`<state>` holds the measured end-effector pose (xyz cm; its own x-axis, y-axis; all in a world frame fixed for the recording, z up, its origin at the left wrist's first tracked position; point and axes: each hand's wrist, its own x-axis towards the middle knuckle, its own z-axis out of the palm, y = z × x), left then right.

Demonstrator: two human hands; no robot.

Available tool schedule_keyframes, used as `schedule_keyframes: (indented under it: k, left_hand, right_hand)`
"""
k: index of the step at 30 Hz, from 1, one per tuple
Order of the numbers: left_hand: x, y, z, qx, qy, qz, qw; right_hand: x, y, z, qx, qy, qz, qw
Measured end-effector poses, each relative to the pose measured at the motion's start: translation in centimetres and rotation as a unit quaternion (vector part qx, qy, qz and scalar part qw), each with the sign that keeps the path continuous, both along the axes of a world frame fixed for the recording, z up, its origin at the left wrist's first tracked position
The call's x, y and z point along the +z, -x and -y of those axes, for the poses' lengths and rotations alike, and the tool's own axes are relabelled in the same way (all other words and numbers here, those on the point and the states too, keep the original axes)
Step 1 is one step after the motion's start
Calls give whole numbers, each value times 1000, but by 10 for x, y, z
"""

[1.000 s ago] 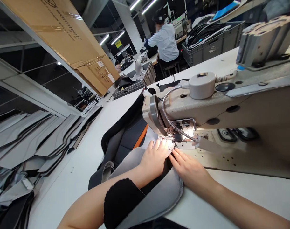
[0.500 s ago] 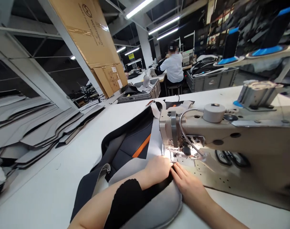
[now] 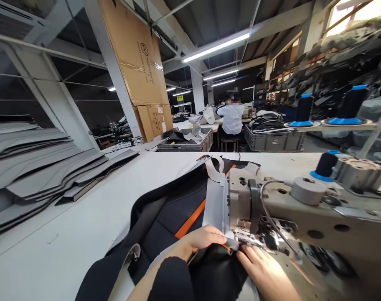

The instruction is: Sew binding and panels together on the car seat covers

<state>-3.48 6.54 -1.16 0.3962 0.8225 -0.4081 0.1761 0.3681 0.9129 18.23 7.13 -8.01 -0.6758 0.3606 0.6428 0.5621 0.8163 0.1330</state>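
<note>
A black cover piece with an orange stripe and grey backing lies left of and under the head of a sewing machine. My left hand pinches a folded edge of it just in front of the lit needle area, where a thin orange edge shows. Beside it, my right hand rests on the machine bed at the same edge, its fingers close together; whether they grip the material is unclear. A grey strip runs along the cover beside the machine head.
Stacked grey panels cover the left of the white table. Black thread cones stand at right. Beyond are a cardboard sheet, grey crates and a seated person.
The view has tilted up. My left hand now pinches a folded black edge with orange showing, and more black material is turned up between my hands. My right hand's fingers have spread less.
</note>
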Motion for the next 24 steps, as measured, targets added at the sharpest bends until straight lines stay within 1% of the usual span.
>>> schedule_keyframes:
  k: [2, 4, 6, 8, 10, 12, 14, 16, 19, 21, 24]
  left_hand:
    - [-3, 6, -6, 1, 23, 27, 999]
    - [-6, 10, -9, 1, 36, 45, 998]
    - [-7, 12, -10, -10, 36, 53, 998]
    - [-6, 11, -9, -22, 22, 45, 998]
    - [-4, 9, -8, -29, -9, 21, 999]
    - [-1, 6, -7, -31, -35, -9, 999]
    - [1, 3, -6, -38, -40, -33, 998]
    - [4, -1, -5, -46, -42, -60, 996]
    - [10, -5, -6, -62, -61, -110, 990]
    - [16, -7, -6, -72, -73, -138, 985]
    - [27, -14, -3, -97, -102, -181, 973]
  right_hand:
    - [-6, 4, -6, -10, 24, 8, 1000]
    - [-8, 6, -8, -13, 42, 3, 999]
    - [-4, 7, -8, -4, 57, 13, 998]
    - [7, 8, -7, 13, 68, 45, 997]
    - [17, 9, -5, 8, 54, 73, 996]
    - [22, 7, 0, -7, 33, 95, 995]
    - [20, 1, 9, -11, 34, 110, 993]
    - [15, -6, 21, -11, 59, 116, 991]
    - [9, -14, 38, -31, 91, 118, 988]
    - [8, -14, 43, -44, 99, 112, 988]
    - [10, -13, 42, -52, 96, 108, 988]
